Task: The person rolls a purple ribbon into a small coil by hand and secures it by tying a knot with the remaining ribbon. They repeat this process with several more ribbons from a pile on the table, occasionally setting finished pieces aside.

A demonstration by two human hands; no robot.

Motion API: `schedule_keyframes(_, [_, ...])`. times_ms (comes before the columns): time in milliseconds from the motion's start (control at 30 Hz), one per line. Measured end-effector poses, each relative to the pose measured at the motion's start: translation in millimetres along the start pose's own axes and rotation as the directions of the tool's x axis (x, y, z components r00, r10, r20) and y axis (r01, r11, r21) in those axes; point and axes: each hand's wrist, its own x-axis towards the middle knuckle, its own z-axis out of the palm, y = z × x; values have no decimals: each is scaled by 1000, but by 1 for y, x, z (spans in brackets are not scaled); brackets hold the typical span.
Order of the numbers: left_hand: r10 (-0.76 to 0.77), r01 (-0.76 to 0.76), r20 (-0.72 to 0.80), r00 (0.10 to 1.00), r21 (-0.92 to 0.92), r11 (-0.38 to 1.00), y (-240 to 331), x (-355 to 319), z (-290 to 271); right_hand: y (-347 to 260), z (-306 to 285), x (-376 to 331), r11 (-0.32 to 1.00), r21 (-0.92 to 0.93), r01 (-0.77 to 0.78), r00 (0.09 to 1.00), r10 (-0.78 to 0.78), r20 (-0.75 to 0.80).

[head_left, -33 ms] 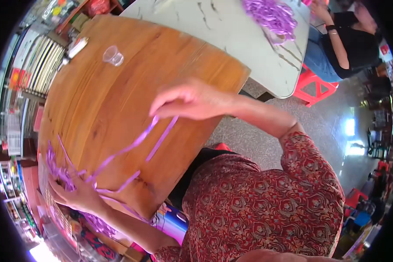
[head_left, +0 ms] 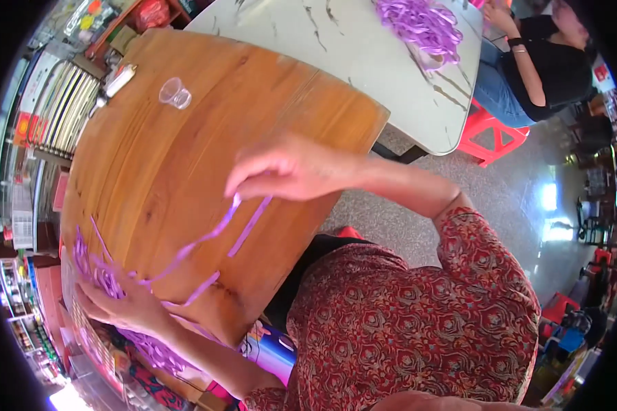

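My right hand (head_left: 281,170) hangs over the middle of the wooden table (head_left: 212,130), fingertips pinched on a purple ribbon (head_left: 184,254). That strip sags leftward toward a loose heap of purple ribbon (head_left: 105,281) at the table's left edge. At this heap is my left hand (head_left: 125,306), its fingers apart and slightly blurred, with ribbon showing between them. Under my right hand a short straight piece of ribbon (head_left: 251,225) lies on the wood. Another ribbon end (head_left: 202,288) lies closer to me. More ribbon (head_left: 154,351) hangs below my left forearm.
A clear plastic cup (head_left: 175,93) and a white bottle (head_left: 121,80) stand toward the far left. A marble-patterned table (head_left: 363,51) adjoins beyond, bearing a purple ribbon pile (head_left: 421,31). At right, another person (head_left: 545,68) sits on a red stool (head_left: 490,137).
My right hand has shifted slightly left and toward me, and the ribbon in it hangs slacker. The left hand stays at the heap.
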Motion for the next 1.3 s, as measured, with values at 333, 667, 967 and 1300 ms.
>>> schedule_keyframes(333, [-604, 676, 305, 736, -360, 642, 41, -57, 68, -17, 9, 24, 943, -271, 194, 968, -229, -106])
schedule_keyframes(667, [-431, 373, 109, 896, 345, 861, 4, -48, 0, 0, -30, -19, 950, -18, -312, 938, 305, -163])
schedule_keyframes(967, [-85, 65, 235, 968, 92, 994, 29, -45, 85, -5, 10, 0, 983, -79, -166, 986, 164, -30])
schedule_keyframes(1300, [-463, 595, 441, 769, -230, 770, 34, -58, 95, -7, 9, -10, 958, -167, -232, 964, 204, -168])
